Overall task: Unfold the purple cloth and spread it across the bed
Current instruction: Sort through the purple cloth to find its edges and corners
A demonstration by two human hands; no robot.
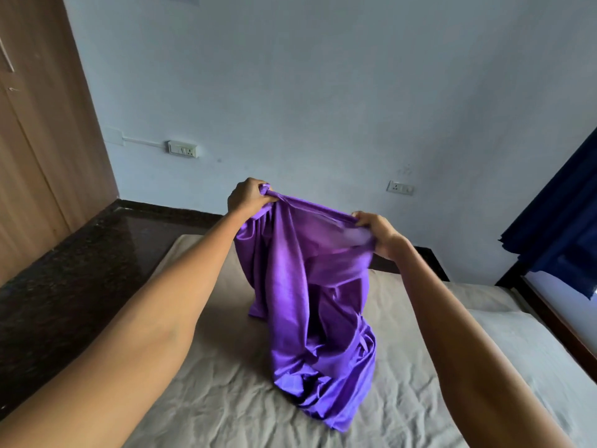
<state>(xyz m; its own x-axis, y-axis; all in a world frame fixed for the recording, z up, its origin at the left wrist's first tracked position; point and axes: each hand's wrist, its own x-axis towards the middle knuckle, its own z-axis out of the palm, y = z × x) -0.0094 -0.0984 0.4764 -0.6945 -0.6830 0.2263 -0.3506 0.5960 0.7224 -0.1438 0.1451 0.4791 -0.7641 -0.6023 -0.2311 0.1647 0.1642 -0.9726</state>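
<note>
One bed (206, 399) is being covered by a wrinkled beige sheet. One purple cloth (310, 286) is being held up over its middle, its lower folds resting on the sheet at 6 o'clock. Its top edge is being gripped in the closed left hand (248, 197) at 11 o'clock and pinched by the right hand (378, 232) at 1 o'clock.

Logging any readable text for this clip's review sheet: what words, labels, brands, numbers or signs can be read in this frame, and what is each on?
No readable text in this frame.
Purple cloth: plain, no label or print showing.
Switch plate on the wall: no legible marking, too small to tell.
Wall socket: likewise too small to read.
Bed sheet: plain.
</note>
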